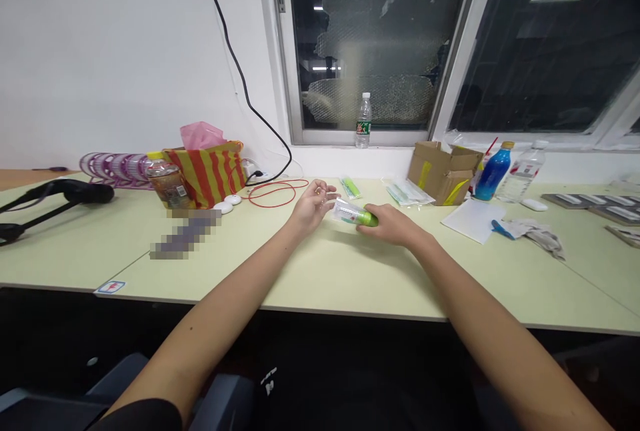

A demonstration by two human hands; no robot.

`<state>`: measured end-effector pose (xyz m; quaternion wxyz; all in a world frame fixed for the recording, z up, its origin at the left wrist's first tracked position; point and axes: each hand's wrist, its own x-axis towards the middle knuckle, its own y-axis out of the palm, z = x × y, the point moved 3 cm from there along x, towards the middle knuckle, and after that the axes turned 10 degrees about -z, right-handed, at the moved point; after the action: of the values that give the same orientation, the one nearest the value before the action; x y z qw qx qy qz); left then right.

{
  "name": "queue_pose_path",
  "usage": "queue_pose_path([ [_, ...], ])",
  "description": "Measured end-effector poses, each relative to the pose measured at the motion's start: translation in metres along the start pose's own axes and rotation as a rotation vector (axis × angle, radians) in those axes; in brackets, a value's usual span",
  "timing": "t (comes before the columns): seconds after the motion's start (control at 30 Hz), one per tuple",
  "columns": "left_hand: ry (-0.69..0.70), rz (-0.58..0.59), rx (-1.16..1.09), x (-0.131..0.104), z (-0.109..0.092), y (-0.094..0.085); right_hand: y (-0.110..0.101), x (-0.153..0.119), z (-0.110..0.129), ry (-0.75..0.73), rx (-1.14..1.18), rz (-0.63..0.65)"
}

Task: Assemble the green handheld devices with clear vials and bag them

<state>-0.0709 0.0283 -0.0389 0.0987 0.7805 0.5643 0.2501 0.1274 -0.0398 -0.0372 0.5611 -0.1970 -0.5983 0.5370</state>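
Note:
Above the middle of the table (320, 277), my right hand (387, 223) is closed around the green end of a clear plastic tube (350, 212) with some print on it. The tube lies nearly level, its clear end pointing left. Close to that clear end, my left hand (311, 207) has its fingers apart and slightly bent, holding nothing I can see. Just behind the hands lies a small green item in a clear wrapper (351, 187). Several flat clear packets (406, 192) rest to the right of it.
Right: an open cardboard box (444, 172), a blue bottle (494, 174), a clear bottle (521, 174), white paper (469, 220), and gloves (537, 234). Left: a striped bag (213, 176), a bottle of brown drink (169, 184), a red cable (273, 194), a black headset (65, 192). A water bottle (363, 125) stands on the windowsill.

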Motion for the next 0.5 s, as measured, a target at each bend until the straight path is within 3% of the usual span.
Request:
queue_pose_path([
  [0.13,-0.023,0.012,0.056,0.001,-0.005,-0.004,0.000,0.000,-0.003,-0.015,-0.046,0.024],
  [0.2,0.040,-0.002,0.162,-0.001,-0.007,-0.005,0.000,0.000,-0.006,0.007,-0.089,0.027],
  [0.33,0.335,-0.066,0.545,-0.009,-0.008,0.000,0.001,0.001,-0.009,0.055,-0.146,0.025],
  [0.5,0.617,-0.018,0.927,-0.016,-0.005,0.005,0.000,0.001,-0.010,0.086,-0.174,-0.012],
])
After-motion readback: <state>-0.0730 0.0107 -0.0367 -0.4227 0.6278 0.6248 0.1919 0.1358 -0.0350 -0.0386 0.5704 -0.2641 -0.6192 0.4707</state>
